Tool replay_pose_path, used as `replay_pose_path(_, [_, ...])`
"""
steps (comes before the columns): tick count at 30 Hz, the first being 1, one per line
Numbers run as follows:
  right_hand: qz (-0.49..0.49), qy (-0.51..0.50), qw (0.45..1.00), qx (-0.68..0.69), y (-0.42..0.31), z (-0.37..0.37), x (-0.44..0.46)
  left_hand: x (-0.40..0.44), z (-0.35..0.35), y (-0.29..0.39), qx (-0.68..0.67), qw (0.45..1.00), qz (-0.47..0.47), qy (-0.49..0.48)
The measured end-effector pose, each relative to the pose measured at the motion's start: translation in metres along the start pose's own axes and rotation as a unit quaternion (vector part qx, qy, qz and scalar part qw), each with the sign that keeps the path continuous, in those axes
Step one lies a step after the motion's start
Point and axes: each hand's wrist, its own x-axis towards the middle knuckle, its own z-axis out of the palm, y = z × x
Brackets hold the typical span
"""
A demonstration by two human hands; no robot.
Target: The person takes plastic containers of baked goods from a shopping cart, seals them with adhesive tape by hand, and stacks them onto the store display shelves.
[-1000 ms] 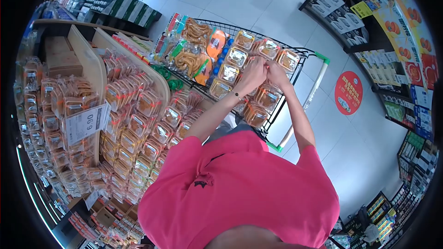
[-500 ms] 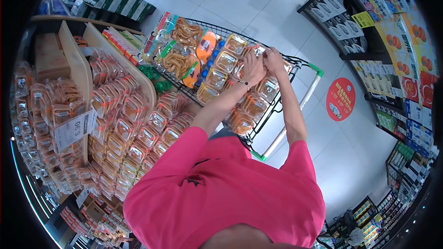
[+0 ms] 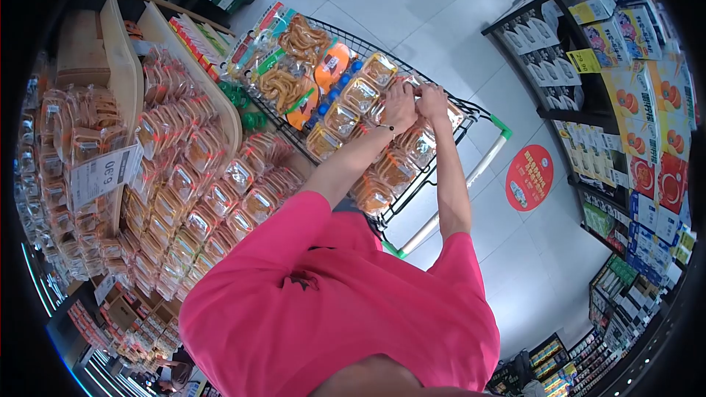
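My left hand (image 3: 399,108), with a dark bracelet at the wrist, is over the clear-wrapped pastry packs in the shopping cart (image 3: 462,134). Its fingers curl down onto a wrapped pastry pack (image 3: 413,82) near the cart's far side. Close beside it, my right hand (image 3: 432,101) bends its fingers round the same pack, which the hands mostly hide. Rows of wrapped pastries (image 3: 362,94) lie about both hands. Toward the cart's front are bags of brown twisted snacks (image 3: 304,38), orange labels (image 3: 335,65) and a line of blue caps (image 3: 344,81).
Sloping shelves of wrapped pastries (image 3: 209,209) with a price sign (image 3: 107,173) stand along the left. The cart's white handle (image 3: 489,160) has green ends. A round red sticker (image 3: 529,178) marks the floor. Boxed goods (image 3: 636,106) fill shelves at right.
My left hand's fingers have drawn in from a flatter spread to a curl, close to my right hand. The whole view has shifted slightly; the packs remain in their rows.
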Motion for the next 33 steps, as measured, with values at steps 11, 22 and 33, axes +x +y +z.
replay_pose_path(11, [-0.070,-0.019,0.997,0.021,-0.039,-0.048,-0.032,-0.021,-0.055,-0.025,-0.155,0.988,0.025,0.007])
replay_pose_path(22, [-0.163,0.000,0.959,0.232,-0.091,-0.090,-0.137,-0.116,-0.160,-0.046,-0.248,0.962,0.111,0.025])
replay_pose_path(33, [-0.233,0.105,0.906,0.338,-0.133,-0.086,-0.233,-0.215,-0.231,-0.039,-0.240,0.949,0.190,0.080])
